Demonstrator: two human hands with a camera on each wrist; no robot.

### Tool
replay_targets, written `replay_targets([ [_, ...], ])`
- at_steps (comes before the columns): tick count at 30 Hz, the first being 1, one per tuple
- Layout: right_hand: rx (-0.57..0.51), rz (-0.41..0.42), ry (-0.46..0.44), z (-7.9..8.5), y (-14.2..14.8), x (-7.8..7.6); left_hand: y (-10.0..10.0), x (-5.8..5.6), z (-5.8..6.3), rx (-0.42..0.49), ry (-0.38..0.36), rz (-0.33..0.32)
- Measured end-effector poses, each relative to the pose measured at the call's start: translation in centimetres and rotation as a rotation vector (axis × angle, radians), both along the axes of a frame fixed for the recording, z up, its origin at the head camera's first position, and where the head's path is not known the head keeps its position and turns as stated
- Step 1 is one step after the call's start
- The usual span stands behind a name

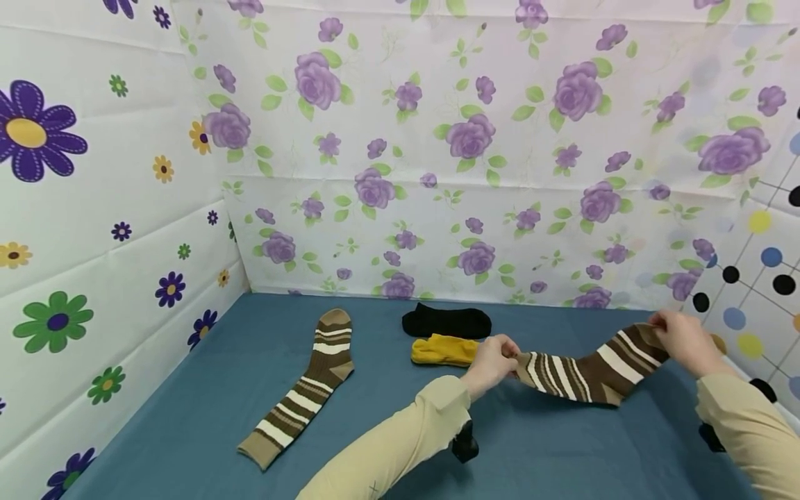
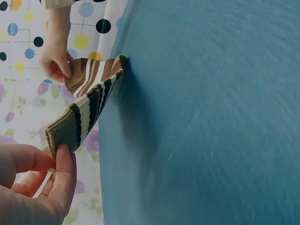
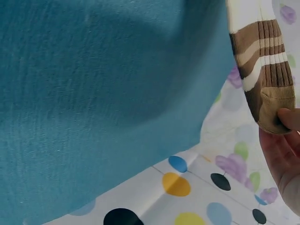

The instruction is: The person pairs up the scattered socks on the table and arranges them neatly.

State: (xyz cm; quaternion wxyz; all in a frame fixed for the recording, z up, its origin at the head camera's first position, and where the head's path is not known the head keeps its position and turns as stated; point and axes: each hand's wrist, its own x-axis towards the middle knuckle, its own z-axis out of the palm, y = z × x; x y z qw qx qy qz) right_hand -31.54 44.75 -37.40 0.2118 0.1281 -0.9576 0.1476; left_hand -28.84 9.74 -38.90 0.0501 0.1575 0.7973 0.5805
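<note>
A brown sock with white and tan stripes [image 1: 584, 375] is stretched between both hands at the right of the table. My left hand [image 1: 492, 364] pinches its tan cuff; in the left wrist view, thumb and fingers [image 2: 65, 176] close on the cuff edge. By the tan toe, my right hand [image 1: 687, 342] pinches the other end, and the right wrist view shows the thumb on the toe patch [image 3: 276, 110]. The heel sags lowest, close over the cloth. A matching striped sock [image 1: 306, 392] lies flat at the left, toe pointing to the back.
A black folded sock [image 1: 446, 322] lies at the back middle, with a yellow folded sock [image 1: 442, 350] just in front, partly behind my left hand. Blue cloth [image 1: 187, 423] covers the table. Flowered sheets [image 1: 375, 139] wall the back and left; a dotted sheet [image 1: 750, 278] stands right.
</note>
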Motion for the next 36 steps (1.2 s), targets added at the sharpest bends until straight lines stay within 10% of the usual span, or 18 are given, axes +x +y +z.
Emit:
replay_targets([
  [36, 0.014, 0.163, 0.025, 2.7, -5.8, -0.7, -8.5, -1.0, 2.2, 0.042, -0.061, -0.035],
])
